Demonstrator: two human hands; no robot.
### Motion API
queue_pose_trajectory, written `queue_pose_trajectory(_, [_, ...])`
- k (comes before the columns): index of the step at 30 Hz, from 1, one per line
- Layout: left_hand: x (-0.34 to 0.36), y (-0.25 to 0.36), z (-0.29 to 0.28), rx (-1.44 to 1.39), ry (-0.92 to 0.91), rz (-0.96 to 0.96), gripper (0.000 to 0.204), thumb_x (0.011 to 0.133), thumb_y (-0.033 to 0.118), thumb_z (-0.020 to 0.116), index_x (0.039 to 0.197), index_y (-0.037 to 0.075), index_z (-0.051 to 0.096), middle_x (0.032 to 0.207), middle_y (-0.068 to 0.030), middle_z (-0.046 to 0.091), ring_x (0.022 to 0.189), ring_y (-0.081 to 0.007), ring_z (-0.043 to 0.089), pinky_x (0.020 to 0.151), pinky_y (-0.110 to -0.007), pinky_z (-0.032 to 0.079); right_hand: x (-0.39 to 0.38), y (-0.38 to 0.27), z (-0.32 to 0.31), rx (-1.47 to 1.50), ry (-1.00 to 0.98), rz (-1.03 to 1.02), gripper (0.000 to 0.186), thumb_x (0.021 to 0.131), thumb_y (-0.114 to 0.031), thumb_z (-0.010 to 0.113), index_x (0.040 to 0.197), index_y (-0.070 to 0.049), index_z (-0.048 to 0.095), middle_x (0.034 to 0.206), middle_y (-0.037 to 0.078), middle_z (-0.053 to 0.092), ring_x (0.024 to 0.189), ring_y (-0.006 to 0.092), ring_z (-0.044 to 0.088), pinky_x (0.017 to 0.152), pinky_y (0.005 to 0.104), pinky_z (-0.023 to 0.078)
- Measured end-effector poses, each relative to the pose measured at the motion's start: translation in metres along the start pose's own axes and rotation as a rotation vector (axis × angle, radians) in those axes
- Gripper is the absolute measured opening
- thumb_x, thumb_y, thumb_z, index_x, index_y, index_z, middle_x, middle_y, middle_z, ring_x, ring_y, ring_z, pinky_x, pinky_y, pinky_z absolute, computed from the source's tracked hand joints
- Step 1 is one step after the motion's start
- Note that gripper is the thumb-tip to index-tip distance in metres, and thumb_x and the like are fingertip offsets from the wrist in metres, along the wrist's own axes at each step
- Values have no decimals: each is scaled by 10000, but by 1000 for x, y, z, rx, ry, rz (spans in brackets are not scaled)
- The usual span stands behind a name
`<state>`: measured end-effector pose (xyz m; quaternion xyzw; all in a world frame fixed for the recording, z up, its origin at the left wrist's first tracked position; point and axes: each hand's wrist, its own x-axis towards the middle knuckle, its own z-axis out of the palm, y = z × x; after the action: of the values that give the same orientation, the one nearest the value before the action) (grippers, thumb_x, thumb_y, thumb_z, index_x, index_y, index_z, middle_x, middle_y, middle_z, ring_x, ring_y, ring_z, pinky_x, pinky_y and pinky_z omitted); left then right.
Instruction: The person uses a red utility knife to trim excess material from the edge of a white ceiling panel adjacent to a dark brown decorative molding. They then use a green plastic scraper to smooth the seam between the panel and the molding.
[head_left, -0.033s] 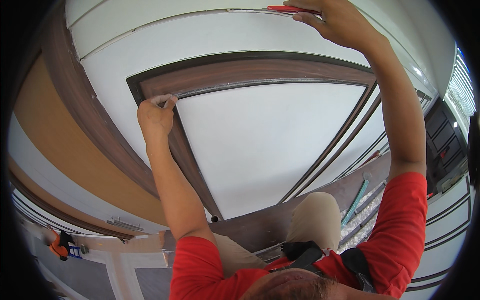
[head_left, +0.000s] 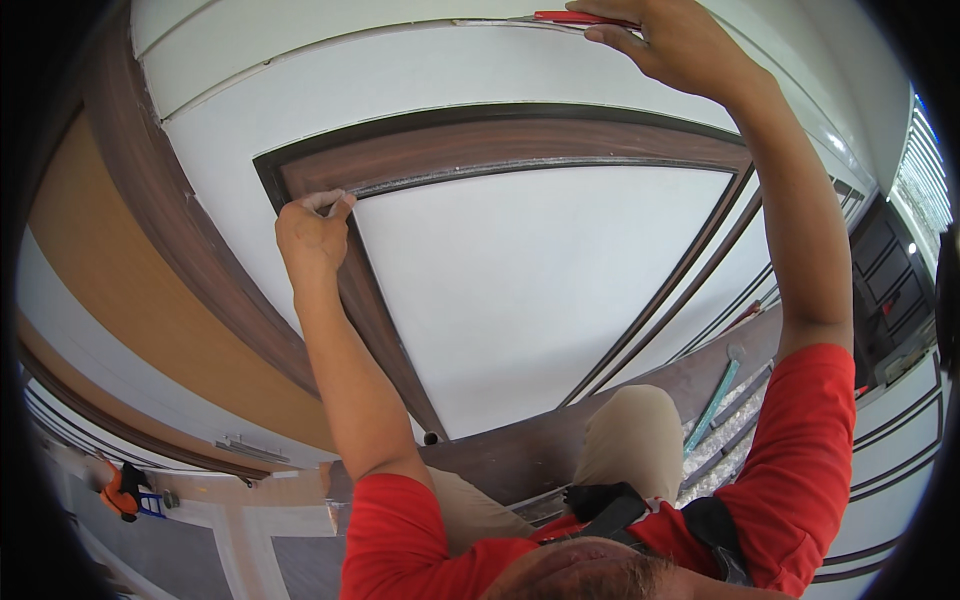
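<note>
The right hand (head_left: 680, 45) pinches a red tool (head_left: 585, 17) against the far white panel seam (head_left: 400, 35); the left hand (head_left: 312, 232) pinches a small pale piece at the brown frame's corner (head_left: 300, 175). Overstretched, either grip could slip

Person in a red short-sleeved shirt (head_left: 800, 470), both forearms bare, beige trousers (head_left: 635, 440), black straps (head_left: 620, 515) crossing the chest with a black pad at the right shoulder, no gloves, no watch or rings showing
</note>
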<state>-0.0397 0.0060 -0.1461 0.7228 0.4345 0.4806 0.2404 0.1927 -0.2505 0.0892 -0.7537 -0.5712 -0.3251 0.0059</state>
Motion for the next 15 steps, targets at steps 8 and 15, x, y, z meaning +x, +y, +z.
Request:
queue_pose_trajectory(8, [-7,13,-9,-35,-37,-53,308,863,256,817,1064,24,801,991,-210,773,940,-313,740,879,-362,550,-7,-19,-20,-44,-121,57,432,1062,-337,550,1435,-127,607,1298,162,702,1140,326,667,1041,448,504])
queue_pose_trajectory(15, [-6,9,-5,-53,-21,-22,243,872,204,801,1032,21,804,934,-192,771,841,-299,732,820,-372,560,-2,21,3,69,86,-85,365,1015,-295,657,1295,-71,726,990,150,777,780,210,677,764,335,542])
